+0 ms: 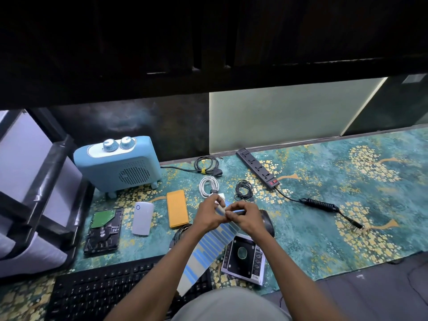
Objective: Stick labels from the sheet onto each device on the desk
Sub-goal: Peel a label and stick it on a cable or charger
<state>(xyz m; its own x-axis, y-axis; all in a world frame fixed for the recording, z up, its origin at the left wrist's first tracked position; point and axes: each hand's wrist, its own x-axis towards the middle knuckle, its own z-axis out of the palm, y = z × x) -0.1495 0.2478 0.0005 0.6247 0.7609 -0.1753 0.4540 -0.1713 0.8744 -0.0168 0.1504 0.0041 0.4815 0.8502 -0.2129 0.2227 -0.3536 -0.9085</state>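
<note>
Devices spread flat on counter [324, 205], faces up for labelling (hard drive [104, 230], white box [143, 218], orange pack [177, 209]) | left hand [209, 215] pinching label sheet [208, 246], steadying it | right hand [245, 216] pinching blue label [235, 211] to peel.

hands x2: left hand [209, 215], right hand [246, 216] | label sheet [208, 246] x1 | heater [118, 164] x1 | pwr strip [257, 167] x1 | hard drive [104, 230] x1 | pwr banks x2: white pwr bank [143, 218], orange pwr bank [177, 209] | kbd [104, 290] x1 | drive caddy [244, 259] x1 | mouse [267, 222] x1 | loose coiled cables x3: white cable [208, 185], black cable [243, 189], cable by left wrist [180, 231]
</note>
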